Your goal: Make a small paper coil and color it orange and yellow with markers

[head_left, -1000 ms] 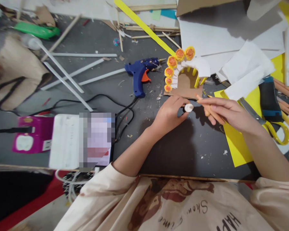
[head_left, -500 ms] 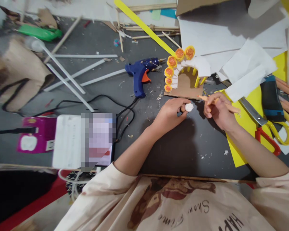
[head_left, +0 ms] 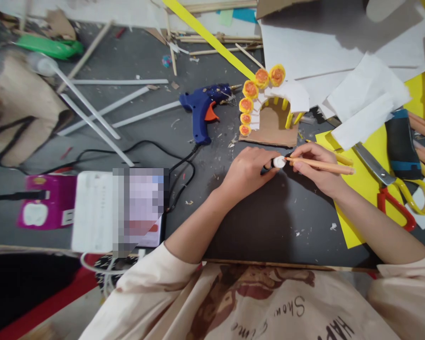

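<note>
Surrounding the hands (head_left: 246,170) (head_left: 324,183) are scissors (head_left: 373,165), a glue gun (head_left: 199,113) and flowered arch (head_left: 299,96).

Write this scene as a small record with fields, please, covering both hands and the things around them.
Left hand: holds a small white round piece at the fingertips
Right hand: holds an orange pencil
Pencil tip: at the white piece; contact cannot be told
Beyond the hands: white arch with six yellow-orange flowers, on a cardboard base
Left of the arch: blue glue gun, nozzle toward the arch
Right side: scissors, partly over a yellow sheet
</note>
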Tool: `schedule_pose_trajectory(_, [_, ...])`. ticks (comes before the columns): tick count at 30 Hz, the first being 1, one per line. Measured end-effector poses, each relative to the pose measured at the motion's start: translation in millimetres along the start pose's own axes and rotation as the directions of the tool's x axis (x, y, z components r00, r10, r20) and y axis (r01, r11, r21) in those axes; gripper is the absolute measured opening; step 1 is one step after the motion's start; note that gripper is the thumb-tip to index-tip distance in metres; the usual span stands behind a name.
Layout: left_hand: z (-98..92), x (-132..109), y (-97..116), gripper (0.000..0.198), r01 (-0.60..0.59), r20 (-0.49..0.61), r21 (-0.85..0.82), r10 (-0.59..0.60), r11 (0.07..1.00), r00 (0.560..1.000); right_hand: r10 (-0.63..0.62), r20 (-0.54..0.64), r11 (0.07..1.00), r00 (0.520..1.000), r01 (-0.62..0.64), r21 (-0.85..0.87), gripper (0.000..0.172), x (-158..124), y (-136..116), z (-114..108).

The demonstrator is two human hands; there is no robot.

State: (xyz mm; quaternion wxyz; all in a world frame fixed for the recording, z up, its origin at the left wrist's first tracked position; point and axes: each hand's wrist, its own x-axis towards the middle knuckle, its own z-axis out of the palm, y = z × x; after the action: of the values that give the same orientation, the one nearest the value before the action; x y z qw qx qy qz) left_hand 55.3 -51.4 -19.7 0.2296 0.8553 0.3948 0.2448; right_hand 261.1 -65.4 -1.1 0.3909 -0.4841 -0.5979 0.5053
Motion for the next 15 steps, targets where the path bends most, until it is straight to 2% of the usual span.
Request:
schedule_pose_trajectory(5, [0.4, -1.4, 1.7, 0.016, 0.018, 0.024, 0.053, -0.020, 0.998, 1.000, 0.028, 0.031, 0.999, 0.999, -0.028, -0.022, 0.025, 1.4, -1.3, 1.1])
schedule_pose_trajectory(9, [0.5, -0.5, 1.0, 0.018, 0.012, 0.042, 0.000, -0.012, 1.000, 0.999, 0.030, 0.055, 0.996, 0.998, -0.026, -0.080, 0.023, 0.6, -3.1, 1.6])
schedule_pose_trajectory(15, [-2.3, 2.0, 1.4, 0.027, 0.044, 0.078, -0.092, -0.037, 0.995, 0.996, -0.027, 0.051, 0.999, 0.998, 0.030, -0.045, 0.025, 0.6, -2.5, 1.5])
